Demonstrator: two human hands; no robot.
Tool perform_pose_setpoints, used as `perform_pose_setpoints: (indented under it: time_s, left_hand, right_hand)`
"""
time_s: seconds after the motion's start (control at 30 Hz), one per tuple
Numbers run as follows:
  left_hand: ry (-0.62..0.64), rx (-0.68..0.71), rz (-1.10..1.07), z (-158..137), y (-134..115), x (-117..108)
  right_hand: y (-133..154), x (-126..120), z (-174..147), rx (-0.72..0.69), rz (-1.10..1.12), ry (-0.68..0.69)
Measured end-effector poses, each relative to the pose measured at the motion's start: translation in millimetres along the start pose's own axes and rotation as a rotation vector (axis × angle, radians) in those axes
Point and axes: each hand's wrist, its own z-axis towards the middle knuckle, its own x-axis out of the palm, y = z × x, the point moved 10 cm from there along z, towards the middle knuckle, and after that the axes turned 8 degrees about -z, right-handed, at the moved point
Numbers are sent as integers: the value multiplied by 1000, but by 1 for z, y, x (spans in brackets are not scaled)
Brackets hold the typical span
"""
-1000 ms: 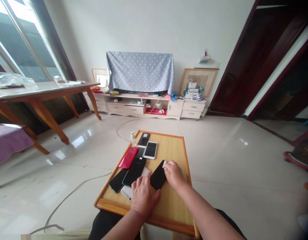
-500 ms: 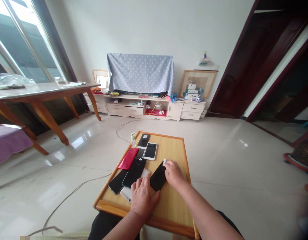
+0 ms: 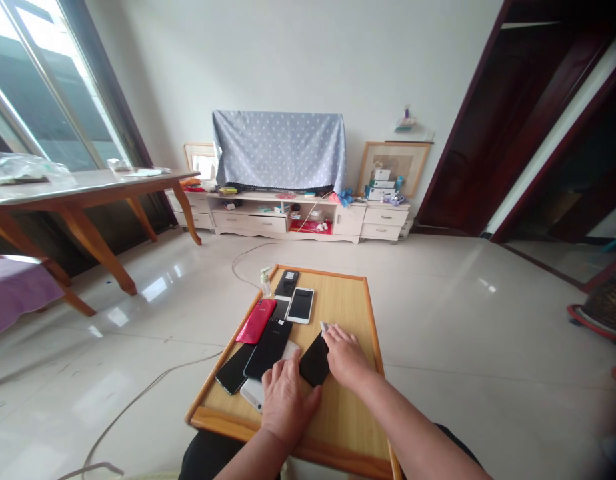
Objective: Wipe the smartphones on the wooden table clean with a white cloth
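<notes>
A black smartphone (image 3: pixel 314 363), lower centre, slants up rightward, under the nearer right hand (image 3: pixel 347 358), fingers pinching a white scrap (image 3: pixel 324 326); the left hand (image 3: pixel 287 400), thumb spread, flanks its lower end.

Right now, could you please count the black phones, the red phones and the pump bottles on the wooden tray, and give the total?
Black phones: 4 (far phone, middle phone, outer left phone, phone at the right hand)
Red phone: 1
Pump bottle: 1
Total: 6
</notes>
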Motion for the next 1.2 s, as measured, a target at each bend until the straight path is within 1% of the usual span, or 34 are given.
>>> perform_pose_setpoints:
  time_s: [0.07, 0.13, 0.17, 0.2, 0.23, 0.3, 0.33, 0.4, 0.43, 0.5, 0.57, 0.6, 0.63, 0.67, 0.7, 0.77, 0.83, 0.87, 0.9, 1.0, 1.03, 1.07, 1.1, 1.13, 1.17, 1.2]
  left_hand:
    - [4, 7, 3, 0, -1, 0]
    - [7, 7, 11, 1, -2, 0]
    - [7, 2, 14, 1, -2, 0]
    - [9, -3, 15, 1, -1, 0]
    - [13, -8, 12, 1, -1, 0]
    - [19, -15, 2, 1, -1, 1]
    - [18, -16, -2, 0, -1, 1]
    - [12, -12, -8, -1, -1, 0]
    - [9, -8, -8, -1, -1, 0]
    - [8, -8, -3, 0, 0, 0]
    - [24, -12, 9, 1, 0, 1]
    - [33, -16, 15, 2, 1, 2]
    - [40, -18, 19, 2, 1, 3]
    - [43, -19, 19, 2, 1, 3]
    - [42, -18, 17, 2, 0, 3]
    - [27, -15, 10, 1, 0, 2]
    - [16, -6, 7, 0, -1, 2]
    - [12, -3, 7, 0, -1, 2]
    - [9, -2, 6, 0, -1, 2]
    - [17, -8, 8, 2, -1, 2]
    - [25, -10, 11, 2, -1, 2]
    - [33, -14, 14, 3, 0, 3]
    - [39, -17, 17, 3, 0, 3]
    - [43, -20, 20, 3, 0, 4]
    - [42, -20, 22, 2, 0, 4]
    - [38, -19, 24, 2, 0, 4]
  right_hand:
    - [20, 8, -11, -77, 10, 27]
    - [45, 12, -23, -186, 36, 28]
    - [50, 12, -26, -207, 43, 28]
    - [49, 11, -26, -194, 42, 29]
    - [42, 9, -22, -152, 35, 32]
    - [16, 3, -10, -29, 8, 39]
    - [6, -1, -5, 8, 1, 32]
    - [-4, -5, 0, 42, -8, 28]
    - [-1, -4, -2, 28, -6, 34]
    - [20, 2, -13, -60, 15, 48]
    - [49, 7, -28, -213, 57, 48]
    - [59, 8, -35, -273, 73, 50]
    - [63, 9, -38, -304, 84, 53]
    - [59, 9, -37, -290, 83, 59]
    - [49, 8, -32, -242, 74, 66]
    - [18, 4, -19, -88, 39, 70]
    - [1, -1, -10, -16, 21, 57]
    - [1, -1, -10, -11, 18, 56]
    - [6, 1, -12, -30, 21, 61]
    - [37, 8, -27, -181, 58, 75]
    - [45, 9, -32, -227, 72, 76]
    - [46, 9, -34, -243, 79, 77]
    - [40, 7, -33, -222, 78, 77]
    - [29, 5, -30, -171, 69, 79]
    - [11, 2, -26, -83, 51, 79]
    - [-3, -2, -23, -28, 39, 66]
